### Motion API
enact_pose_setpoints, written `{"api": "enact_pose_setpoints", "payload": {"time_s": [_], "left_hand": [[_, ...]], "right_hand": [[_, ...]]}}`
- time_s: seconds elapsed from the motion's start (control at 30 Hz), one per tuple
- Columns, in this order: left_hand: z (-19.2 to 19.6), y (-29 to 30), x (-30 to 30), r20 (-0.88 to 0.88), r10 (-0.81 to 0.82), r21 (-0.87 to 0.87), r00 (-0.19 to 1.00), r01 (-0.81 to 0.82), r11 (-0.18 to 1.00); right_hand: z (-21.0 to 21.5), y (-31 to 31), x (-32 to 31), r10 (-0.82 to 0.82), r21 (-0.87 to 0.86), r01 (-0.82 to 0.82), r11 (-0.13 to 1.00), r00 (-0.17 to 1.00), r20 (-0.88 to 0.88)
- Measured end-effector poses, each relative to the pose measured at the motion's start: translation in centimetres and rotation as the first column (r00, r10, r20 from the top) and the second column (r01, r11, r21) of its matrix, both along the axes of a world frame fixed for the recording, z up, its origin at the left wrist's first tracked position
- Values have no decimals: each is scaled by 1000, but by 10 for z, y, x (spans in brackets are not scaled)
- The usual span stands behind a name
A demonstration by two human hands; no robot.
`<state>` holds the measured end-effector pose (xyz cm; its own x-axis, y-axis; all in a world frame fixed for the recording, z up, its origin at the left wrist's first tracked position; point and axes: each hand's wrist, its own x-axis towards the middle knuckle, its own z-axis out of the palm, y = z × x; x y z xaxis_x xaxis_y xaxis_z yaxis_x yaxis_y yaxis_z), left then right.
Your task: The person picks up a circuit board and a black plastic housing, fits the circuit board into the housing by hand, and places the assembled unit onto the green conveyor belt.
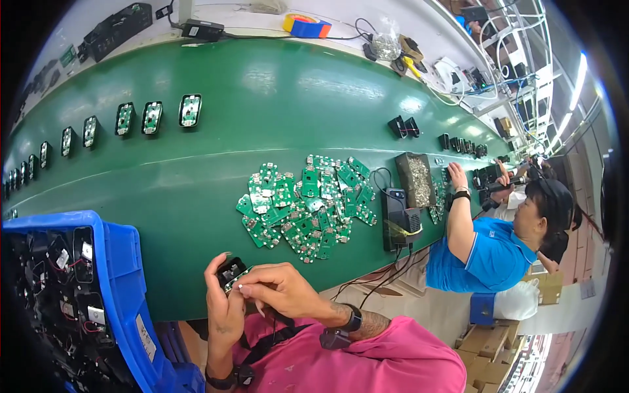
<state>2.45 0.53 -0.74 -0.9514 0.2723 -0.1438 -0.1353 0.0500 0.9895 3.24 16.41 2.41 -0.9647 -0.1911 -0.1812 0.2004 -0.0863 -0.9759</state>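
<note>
Boxy black casing [231, 269] between hands [283, 289]

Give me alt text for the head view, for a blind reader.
A person's left hand holds a small black casing, and the right hand pinches what looks like a white piece close to it. On the green workbench lies a heap of green circuit boards, with a blue crate of black parts at left and a co-worker in blue at right.
</note>
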Motion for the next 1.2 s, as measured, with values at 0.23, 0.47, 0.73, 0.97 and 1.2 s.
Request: {"api": "enact_pose_setpoints", "payload": {"time_s": [0.23, 0.47, 0.73, 0.97, 1.2], "left_hand": [[8, 1, -5, -244, 109, -92, 964, -135, 987], [30, -14, -5, -331, 184, -42, 925, -210, 977], [33, -13, -7, -390, 100, -82, 915, -143, 986], [29, -8, -1, -426, -13, -232, 904, -96, 968], [20, 4, -1, -509, 139, -250, 849, -300, 921]], "right_hand": [[7, -3, 5, -29, 489, 218, 844, 930, -366], [26, -3, -15, 198, 628, 111, 770, 895, -401], [34, 15, -27, 379, 621, -168, 766, 898, -225], [33, 12, -26, 394, 676, -181, 715, 903, -175], [15, -2, -15, 276, 716, 82, 693, 888, -369]]}}
